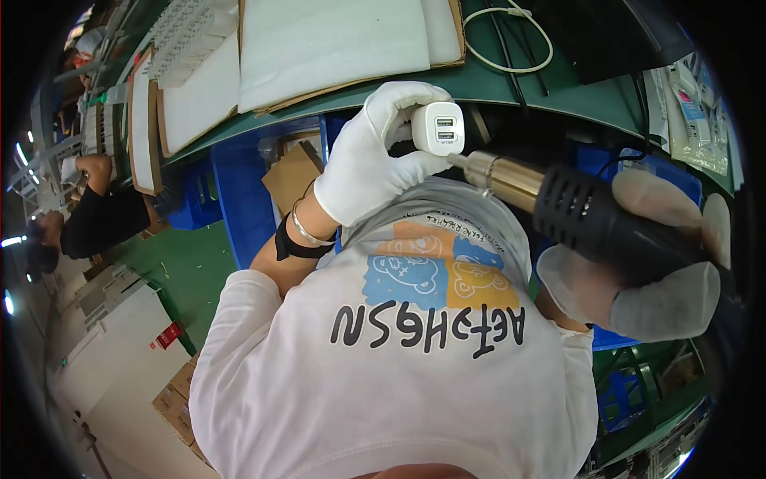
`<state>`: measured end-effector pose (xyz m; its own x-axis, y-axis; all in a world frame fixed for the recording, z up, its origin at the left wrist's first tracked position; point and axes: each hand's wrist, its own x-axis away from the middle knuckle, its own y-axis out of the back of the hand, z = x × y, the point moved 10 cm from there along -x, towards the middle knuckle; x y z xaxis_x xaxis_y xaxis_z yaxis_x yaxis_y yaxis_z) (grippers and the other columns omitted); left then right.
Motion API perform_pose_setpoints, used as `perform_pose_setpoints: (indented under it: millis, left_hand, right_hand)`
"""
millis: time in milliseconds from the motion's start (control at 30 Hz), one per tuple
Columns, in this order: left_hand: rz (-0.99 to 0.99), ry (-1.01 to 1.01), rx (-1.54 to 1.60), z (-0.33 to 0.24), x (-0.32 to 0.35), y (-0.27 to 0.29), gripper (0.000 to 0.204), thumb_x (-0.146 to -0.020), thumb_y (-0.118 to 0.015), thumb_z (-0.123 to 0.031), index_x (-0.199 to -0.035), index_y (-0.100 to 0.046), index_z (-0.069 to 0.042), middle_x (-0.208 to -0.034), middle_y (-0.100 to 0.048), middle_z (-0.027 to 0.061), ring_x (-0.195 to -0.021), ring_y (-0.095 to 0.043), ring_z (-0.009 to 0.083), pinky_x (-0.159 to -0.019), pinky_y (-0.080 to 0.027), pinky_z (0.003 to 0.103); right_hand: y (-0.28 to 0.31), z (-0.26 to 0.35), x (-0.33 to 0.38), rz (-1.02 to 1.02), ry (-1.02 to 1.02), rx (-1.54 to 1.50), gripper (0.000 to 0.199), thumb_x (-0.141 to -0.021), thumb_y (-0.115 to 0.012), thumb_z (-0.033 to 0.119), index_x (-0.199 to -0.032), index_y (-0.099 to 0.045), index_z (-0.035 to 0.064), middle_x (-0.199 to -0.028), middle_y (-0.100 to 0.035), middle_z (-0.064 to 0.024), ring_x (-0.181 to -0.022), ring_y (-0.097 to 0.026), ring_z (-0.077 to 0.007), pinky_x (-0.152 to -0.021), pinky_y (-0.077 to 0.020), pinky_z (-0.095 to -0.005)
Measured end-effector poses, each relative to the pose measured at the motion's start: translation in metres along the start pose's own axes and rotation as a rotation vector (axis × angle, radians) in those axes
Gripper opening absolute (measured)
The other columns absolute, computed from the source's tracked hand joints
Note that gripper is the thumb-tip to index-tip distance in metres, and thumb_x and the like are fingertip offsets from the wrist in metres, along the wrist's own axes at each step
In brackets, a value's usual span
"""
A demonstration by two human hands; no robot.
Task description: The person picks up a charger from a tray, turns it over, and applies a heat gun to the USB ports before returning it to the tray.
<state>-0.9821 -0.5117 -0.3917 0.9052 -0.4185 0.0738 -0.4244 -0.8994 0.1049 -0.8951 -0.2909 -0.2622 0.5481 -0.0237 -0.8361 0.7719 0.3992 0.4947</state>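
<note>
Small glossy white boxy plastic charger (438, 128) with two ports, above lap, gripped by left hand (369, 156) fingers in white cloth glove; right hand (662, 279) fingers wrapped around black heat gun (590, 219), brass metal nozzle touching charger

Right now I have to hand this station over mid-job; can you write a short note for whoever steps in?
Left hand, white-gloved, grips the small white plastic charger block with two ports, held up in front of the chest.
Right hand, gloved, holds the black heat gun with a metal nozzle; the nozzle tip is at the block's lower right edge.
Green workbench ahead carries white foam sheets in cardboard trays.
Done: block picked up, gun aimed.
Left: cannot tell how far the heating has got.
</note>
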Motion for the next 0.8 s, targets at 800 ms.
perform_pose_setpoints:
  millis: [800]
  left_hand:
    - [-0.030, -0.025, 0.094, 0.0062, 0.0011, 0.0018, 0.061, -0.071, -0.074, 0.010, -0.123, -0.048, -0.005, -0.119, -0.054, 0.0064, -0.109, -0.057, 0.0163, -0.095, -0.049, 0.031]
  right_hand:
    - [-0.0015, 0.0026, -0.0022, -0.011, -0.033, -0.001, 0.055, -0.086, -0.067, 0.016, -0.127, -0.036, -0.0019, -0.086, -0.062, -0.0123, -0.072, -0.059, -0.0201, -0.075, -0.0518, -0.0302]
